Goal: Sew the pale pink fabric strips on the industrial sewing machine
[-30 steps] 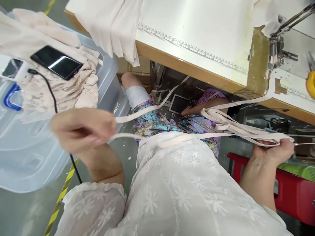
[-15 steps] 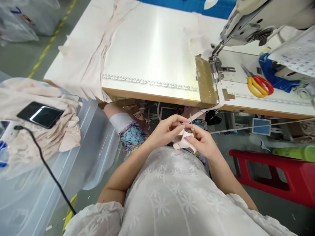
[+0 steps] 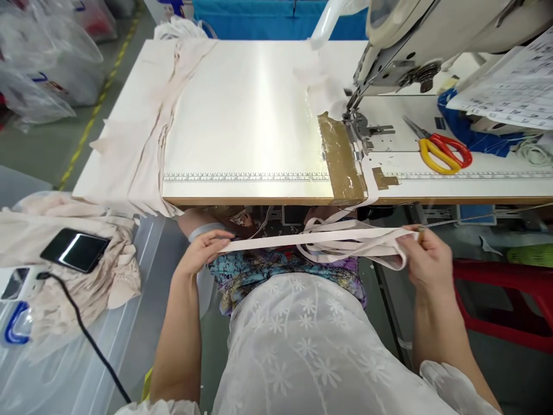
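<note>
Looking down, I hold a flat, pale pink strap (image 3: 298,240) taut over my lap, just below the table (image 3: 242,115) edge. My left hand (image 3: 202,252) pinches one end. My right hand (image 3: 425,262) grips the other, with slack loops bunched beside it.

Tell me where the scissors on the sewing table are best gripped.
By the yellow and red handle loops of the scissors, from the front of the table: they lie flat, loops nearest, blades pointing back toward the sewing machine.
</note>
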A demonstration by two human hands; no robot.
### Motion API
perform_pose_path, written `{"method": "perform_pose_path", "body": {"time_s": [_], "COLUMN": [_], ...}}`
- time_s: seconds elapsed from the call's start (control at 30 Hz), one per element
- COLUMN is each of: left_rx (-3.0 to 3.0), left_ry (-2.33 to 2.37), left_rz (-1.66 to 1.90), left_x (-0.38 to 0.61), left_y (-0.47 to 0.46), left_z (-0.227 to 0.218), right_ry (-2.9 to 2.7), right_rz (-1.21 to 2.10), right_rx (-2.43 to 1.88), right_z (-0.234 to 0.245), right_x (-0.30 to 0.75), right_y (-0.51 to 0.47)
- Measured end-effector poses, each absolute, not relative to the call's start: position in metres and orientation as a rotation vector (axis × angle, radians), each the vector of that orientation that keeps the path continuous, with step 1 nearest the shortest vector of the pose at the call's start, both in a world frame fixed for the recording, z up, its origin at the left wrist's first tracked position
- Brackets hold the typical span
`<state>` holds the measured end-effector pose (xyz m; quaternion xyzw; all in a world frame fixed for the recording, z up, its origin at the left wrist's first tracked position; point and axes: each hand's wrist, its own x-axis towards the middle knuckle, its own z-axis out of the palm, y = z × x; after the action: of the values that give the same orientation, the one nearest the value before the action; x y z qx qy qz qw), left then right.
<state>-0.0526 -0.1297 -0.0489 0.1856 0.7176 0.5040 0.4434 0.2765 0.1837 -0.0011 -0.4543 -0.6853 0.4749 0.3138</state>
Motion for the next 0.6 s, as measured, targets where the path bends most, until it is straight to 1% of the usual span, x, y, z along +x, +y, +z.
{"method": "perform_pose_path", "body": {"time_s": [0.1,0.2,0.3,0.37,0.4,0.43,0.5,0.53,0.6], "left_rx": [0.269,0.238,0.362,0.513,0.615,0.766,0.885,0.909,0.905], "left_ry": [2.216,2.42,2.358,2.201,2.067,1.855,1.664,1.649,1.77], "left_rz": [1.319,1.334,1.287,1.201,1.121,0.962,0.822,0.796,0.821], "left_x": [-0.079,-0.084,-0.056,-0.025,-0.008,0.007,0.029,0.036,0.041], "left_y": [-0.142,-0.127,-0.098,-0.081,-0.075,-0.07,-0.064,-0.061,-0.056], "left_z": [-0.066,-0.076,-0.071,-0.06,-0.052,-0.045,-0.034,-0.032,-0.036], "right_ry": [-1.584,-1.413,-1.364,-1.457,-1.557,-1.686,-1.957,-2.065,-2.22], "right_rz": [1.161,1.107,1.123,1.175,1.205,1.238,1.279,1.29,1.256], "right_rx": [-1.196,-1.147,-1.097,-1.078,-1.069,-1.059,-1.027,-1.006,-0.955], "right_z": [0.012,0.027,0.035,0.033,0.031,0.027,0.019,0.015,0.007], "right_x": [0.281,0.276,0.271,0.269,0.267,0.265,0.257,0.251,0.236], "right_y": [0.188,0.183,0.176,0.171,0.169,0.167,0.163,0.161,0.156]}}
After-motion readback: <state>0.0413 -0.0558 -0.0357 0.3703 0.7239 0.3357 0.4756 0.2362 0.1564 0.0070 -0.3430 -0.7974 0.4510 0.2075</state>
